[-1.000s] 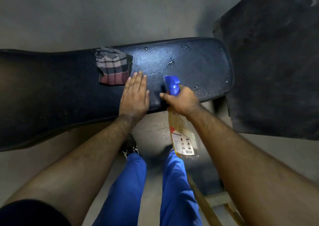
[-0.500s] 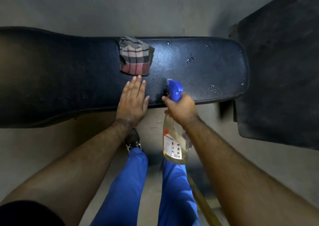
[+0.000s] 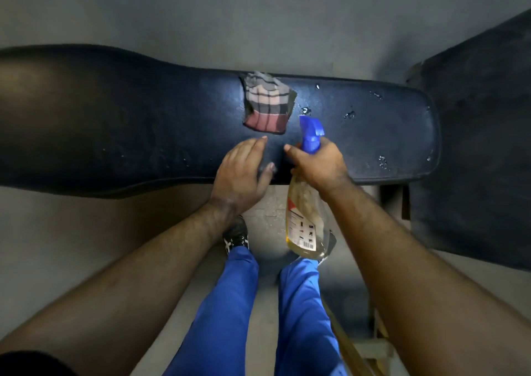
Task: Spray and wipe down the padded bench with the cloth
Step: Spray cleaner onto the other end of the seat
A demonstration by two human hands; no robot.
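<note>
Seen from above, a long dark padded bench [image 3: 115, 123] stretches across the view, dotted with wet droplets [image 3: 349, 114] near its right end. A folded striped cloth [image 3: 267, 102] lies on its far edge. The right hand [image 3: 319, 164] grips a spray bottle [image 3: 303, 217] by its blue nozzle. The left hand [image 3: 241, 171], empty and loosely open, rests on the bench's near edge below the cloth.

Single head-worn view, steeply downward, close over the bench [image 3: 115, 123] and floor [image 3: 258, 10].
</note>
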